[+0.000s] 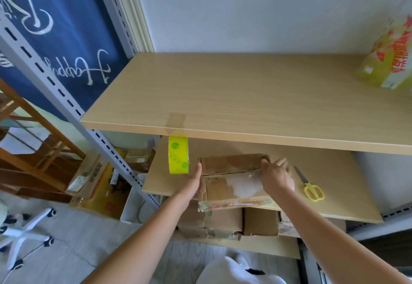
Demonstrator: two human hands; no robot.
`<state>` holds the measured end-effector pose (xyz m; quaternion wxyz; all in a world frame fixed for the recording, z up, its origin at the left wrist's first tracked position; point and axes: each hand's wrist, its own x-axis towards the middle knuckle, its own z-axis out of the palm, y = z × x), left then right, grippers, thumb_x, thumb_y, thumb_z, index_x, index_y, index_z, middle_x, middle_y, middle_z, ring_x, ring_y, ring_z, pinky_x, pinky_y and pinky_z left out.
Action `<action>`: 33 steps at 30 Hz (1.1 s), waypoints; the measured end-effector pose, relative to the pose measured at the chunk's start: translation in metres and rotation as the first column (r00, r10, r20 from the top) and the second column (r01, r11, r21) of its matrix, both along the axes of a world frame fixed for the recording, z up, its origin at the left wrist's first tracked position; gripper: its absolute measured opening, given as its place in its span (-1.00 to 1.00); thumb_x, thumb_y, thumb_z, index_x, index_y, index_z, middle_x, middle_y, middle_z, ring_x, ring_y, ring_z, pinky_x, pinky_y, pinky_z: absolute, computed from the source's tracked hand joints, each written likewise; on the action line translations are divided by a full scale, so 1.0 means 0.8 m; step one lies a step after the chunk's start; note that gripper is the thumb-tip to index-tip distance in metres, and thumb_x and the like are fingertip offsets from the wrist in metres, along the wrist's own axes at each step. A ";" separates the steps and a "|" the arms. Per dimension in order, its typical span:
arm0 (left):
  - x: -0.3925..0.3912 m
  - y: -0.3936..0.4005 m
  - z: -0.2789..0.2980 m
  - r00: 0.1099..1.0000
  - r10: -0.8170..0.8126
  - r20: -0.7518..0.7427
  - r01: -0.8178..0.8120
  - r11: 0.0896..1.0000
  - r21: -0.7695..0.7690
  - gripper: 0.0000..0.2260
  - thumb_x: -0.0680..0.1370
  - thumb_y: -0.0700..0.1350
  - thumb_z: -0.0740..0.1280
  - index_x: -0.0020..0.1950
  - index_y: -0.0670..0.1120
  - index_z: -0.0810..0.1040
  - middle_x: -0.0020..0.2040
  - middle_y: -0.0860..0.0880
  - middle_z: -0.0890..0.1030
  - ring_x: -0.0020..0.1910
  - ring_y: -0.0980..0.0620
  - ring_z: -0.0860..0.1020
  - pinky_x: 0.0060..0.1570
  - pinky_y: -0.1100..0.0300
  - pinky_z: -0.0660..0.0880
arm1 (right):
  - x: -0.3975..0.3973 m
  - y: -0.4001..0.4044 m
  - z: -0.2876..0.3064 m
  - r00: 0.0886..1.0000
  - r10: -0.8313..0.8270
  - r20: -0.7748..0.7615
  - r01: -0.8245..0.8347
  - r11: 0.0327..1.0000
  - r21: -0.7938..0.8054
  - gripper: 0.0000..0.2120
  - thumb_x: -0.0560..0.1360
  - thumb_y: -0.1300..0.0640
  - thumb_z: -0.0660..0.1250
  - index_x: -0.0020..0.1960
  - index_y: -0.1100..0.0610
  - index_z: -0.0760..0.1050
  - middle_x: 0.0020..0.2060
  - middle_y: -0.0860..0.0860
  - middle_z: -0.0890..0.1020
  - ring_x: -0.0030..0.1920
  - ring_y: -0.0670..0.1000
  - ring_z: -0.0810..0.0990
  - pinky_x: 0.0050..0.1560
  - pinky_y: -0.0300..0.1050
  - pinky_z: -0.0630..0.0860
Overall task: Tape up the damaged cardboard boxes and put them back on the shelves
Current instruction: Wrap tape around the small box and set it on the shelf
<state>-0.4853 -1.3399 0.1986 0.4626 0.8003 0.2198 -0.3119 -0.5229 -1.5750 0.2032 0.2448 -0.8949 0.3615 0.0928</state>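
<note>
1. Looking down at the middle shelf (334, 194), I see one cardboard box (231, 179) lying near its front edge, roughly in the centre, with glossy clear tape already shining across its top and over its near edge.
2. My left hand (196, 180) lies flat against the box's left side, fingers straight and released, steadying rather than grasping.
3. My right hand (276, 175) is on the far right corner of the box; the fingers look fairly straight and pressing down on the tape, though I cannot tell for certain whether the thumb pinches the edge.
4. The tape roll (178, 158), yellow-green, hangs just left of the box from a strip stuck to the edge of the upper shelf (245, 96), so it is parked, not in hand.
5. The scissors (311, 185) with yellow handles lie on the middle shelf just right of the box, untouched.
6. I judge this box is nearly sealed: the tape is being smoothed, and it sits on a shelf already.
7. More cardboard boxes (227, 221) sit on the lower shelf beneath; some show torn, ragged edges, so I judge they remain to be taped.
8. A yellow bag (388, 61) sits far right on the upper shelf.
</note>
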 end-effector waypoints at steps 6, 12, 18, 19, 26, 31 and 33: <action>-0.024 0.073 0.073 0.684 0.523 0.509 -0.492 0.845 -0.209 -0.89 0.65 -0.08 0.21 -0.03 -0.04 0.49 0.08 -0.21 0.61 -0.08 -0.09 0.54 0.01 -0.02 0.49 | -0.011 0.068 0.081 0.856 0.337 0.393 -0.342 0.938 -0.059 -0.64 0.68 0.07 -0.02 0.24 0.26 0.44 0.25 0.20 0.51 0.35 0.19 0.40 0.29 0.00 0.35; -0.049 0.053 0.187 0.744 0.403 0.533 -0.210 0.898 -0.386 -0.31 0.33 0.50 0.10 0.27 0.07 0.37 0.17 -0.03 0.58 0.13 -0.03 0.57 0.13 -0.09 0.50 | -0.022 0.166 0.163 0.711 0.234 0.662 -0.566 0.750 0.342 -0.59 0.67 -0.12 0.03 0.04 0.11 0.55 -0.08 -0.04 0.58 -0.02 -0.04 0.49 -0.04 -0.34 0.37; -0.062 0.050 0.223 0.818 0.119 0.563 0.013 0.974 -0.225 -0.82 0.53 0.11 0.31 0.04 0.08 0.58 -0.22 0.05 0.69 -0.28 0.17 0.64 -0.24 0.31 0.58 | -0.021 0.199 0.194 0.795 0.013 0.607 -0.539 0.477 0.695 -0.52 0.62 -0.21 0.15 -0.27 0.11 0.50 -0.46 0.02 0.53 -0.36 -0.02 0.51 -0.10 -0.10 0.41; -0.065 0.054 0.230 0.826 0.113 0.552 0.032 0.969 -0.245 -0.88 0.57 0.01 0.31 0.03 0.02 0.59 -0.33 0.04 0.66 -0.40 0.16 0.61 -0.37 0.36 0.52 | -0.023 0.202 0.198 0.805 0.000 0.594 -0.522 0.475 0.708 -0.50 0.61 -0.23 0.15 -0.31 0.08 0.53 -0.49 0.05 0.53 -0.39 -0.01 0.52 -0.14 -0.15 0.41; -0.083 0.070 0.287 0.801 -0.044 0.596 0.184 0.967 -0.175 -0.86 0.66 -0.05 0.23 0.19 0.05 0.52 -0.43 -0.01 0.56 -0.45 0.00 0.50 -0.24 0.11 0.45 | -0.021 0.227 0.235 0.853 -0.140 0.503 -0.386 0.480 0.788 -0.75 0.60 0.06 0.25 -0.02 0.14 0.66 -0.50 0.11 0.50 -0.35 0.12 0.51 -0.04 0.14 0.56; -0.112 0.082 0.325 0.762 -0.098 0.640 0.350 0.893 -0.281 -0.83 0.56 0.03 0.26 0.08 0.23 0.58 -0.45 -0.04 0.53 -0.49 -0.02 0.44 -0.37 0.13 0.46 | -0.028 0.217 0.265 0.754 -0.212 0.622 -0.470 0.489 0.735 -0.69 0.54 -0.01 0.37 -0.19 0.24 0.57 -0.34 0.12 0.57 -0.28 0.04 0.50 -0.15 -0.01 0.44; -0.118 0.094 0.335 0.728 -0.121 0.675 0.425 0.852 -0.306 -0.79 0.56 0.03 0.27 0.14 0.21 0.60 -0.45 -0.05 0.52 -0.50 -0.02 0.45 -0.41 0.19 0.46 | -0.030 0.208 0.274 0.672 -0.200 0.713 -0.561 0.492 0.666 -0.72 0.55 0.01 0.36 -0.27 0.13 0.55 -0.37 0.06 0.57 -0.31 -0.01 0.51 -0.19 -0.02 0.46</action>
